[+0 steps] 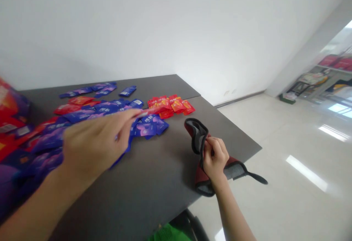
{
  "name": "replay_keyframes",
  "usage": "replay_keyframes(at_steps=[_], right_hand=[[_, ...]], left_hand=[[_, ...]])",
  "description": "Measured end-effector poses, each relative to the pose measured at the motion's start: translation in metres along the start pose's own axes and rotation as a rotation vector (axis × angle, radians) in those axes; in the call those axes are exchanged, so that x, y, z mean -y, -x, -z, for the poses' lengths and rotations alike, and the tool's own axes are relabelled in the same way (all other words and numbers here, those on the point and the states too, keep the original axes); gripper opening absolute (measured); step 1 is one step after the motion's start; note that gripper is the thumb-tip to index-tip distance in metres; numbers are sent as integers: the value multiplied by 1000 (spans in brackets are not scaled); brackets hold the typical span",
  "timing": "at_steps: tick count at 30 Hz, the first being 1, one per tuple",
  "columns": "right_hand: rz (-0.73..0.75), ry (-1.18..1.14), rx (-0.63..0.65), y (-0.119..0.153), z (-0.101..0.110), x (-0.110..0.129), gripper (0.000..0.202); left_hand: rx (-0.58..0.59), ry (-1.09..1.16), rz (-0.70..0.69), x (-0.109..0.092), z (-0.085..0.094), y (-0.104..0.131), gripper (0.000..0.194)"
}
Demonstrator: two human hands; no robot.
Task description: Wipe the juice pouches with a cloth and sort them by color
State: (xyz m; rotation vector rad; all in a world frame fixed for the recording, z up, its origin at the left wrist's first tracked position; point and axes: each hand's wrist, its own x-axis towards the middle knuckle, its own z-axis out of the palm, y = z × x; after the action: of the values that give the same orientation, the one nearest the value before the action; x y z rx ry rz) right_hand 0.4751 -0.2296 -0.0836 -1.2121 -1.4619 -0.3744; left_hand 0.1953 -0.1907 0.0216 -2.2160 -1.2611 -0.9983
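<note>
My left hand is closed in a pinch on a red sachet, held out edge-on above the pile and blurred by motion. Below it lie blue-purple sachets; a blue edge also shows beneath the palm, and I cannot tell if it is held. My right hand grips the rim of a dark red fabric pouch with grey lining and black trim. The pouch sits at the table's front right edge, its mouth partly spread, a black strap sticking out to the right.
Red sachets lie in a group on the dark grey table. Loose blue packs are near the wall. Larger red packaging stands at far left. Something green is below the front edge. Shelving stands across the shiny floor.
</note>
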Motion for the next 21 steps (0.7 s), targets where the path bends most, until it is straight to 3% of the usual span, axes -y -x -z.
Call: replay_keyframes(at_steps=[1,3,5,7,10,13,16,21], right_hand=[[8,24,-22,0,0,0,12],[32,88,-55,1,1,0,12],[50,162,-86,2,1,-1,12],[59,231,-123,3,2,-2,13],[64,291,-159,4,2,-2,14],[50,274,-140,4,3,-2,14],[39,247,-139,2,5,0,15],[46,269,-148,2,6,-1,15]], left_hand=[[-68,-101,2,-3,-15,-31,30],[-14,-205,66,-14,-49,-81,32],[194,-237,117,-28,-85,-115,36],[373,-236,110,-40,-118,-133,36],[525,-223,58,-50,-159,-137,29],[669,-210,16,-50,-182,-125,28],[752,-202,6,-45,-188,-113,30],[798,-175,39,-48,-181,-107,31]])
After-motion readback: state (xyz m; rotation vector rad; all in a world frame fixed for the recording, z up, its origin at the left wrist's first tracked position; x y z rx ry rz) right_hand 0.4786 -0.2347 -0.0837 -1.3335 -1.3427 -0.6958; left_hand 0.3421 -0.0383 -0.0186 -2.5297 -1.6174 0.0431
